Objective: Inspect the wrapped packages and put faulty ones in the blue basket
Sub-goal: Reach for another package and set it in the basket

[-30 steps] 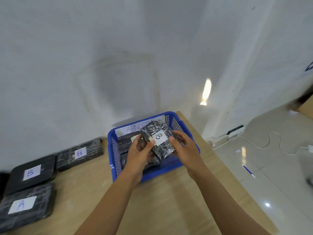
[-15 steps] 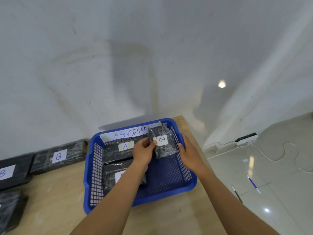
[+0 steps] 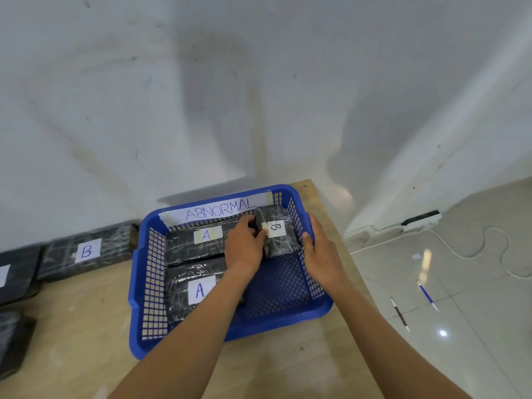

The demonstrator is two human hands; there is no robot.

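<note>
A blue basket (image 3: 138, 286) labelled ABNORMAL stands on the wooden table. Inside it lie two black wrapped packages marked A (image 3: 187, 244) (image 3: 184, 292). A smaller black wrapped package marked B (image 3: 280, 234) sits in the basket's far right corner. My left hand (image 3: 244, 244) holds this package by its left edge, fingers curled round it. My right hand (image 3: 319, 251) rests over the basket's right rim with fingers straight, beside the package's right side.
More wrapped packages lie on the table to the left: one marked B (image 3: 86, 251) against the wall, others (image 3: 14, 272) cut off at the frame edge. The table's right edge drops to a tiled floor with two pens (image 3: 427, 295), a cable and a power strip (image 3: 421, 218).
The B package has gone from held above the basket down into its far right corner. My right hand has let go of it and now lies at the rim.
</note>
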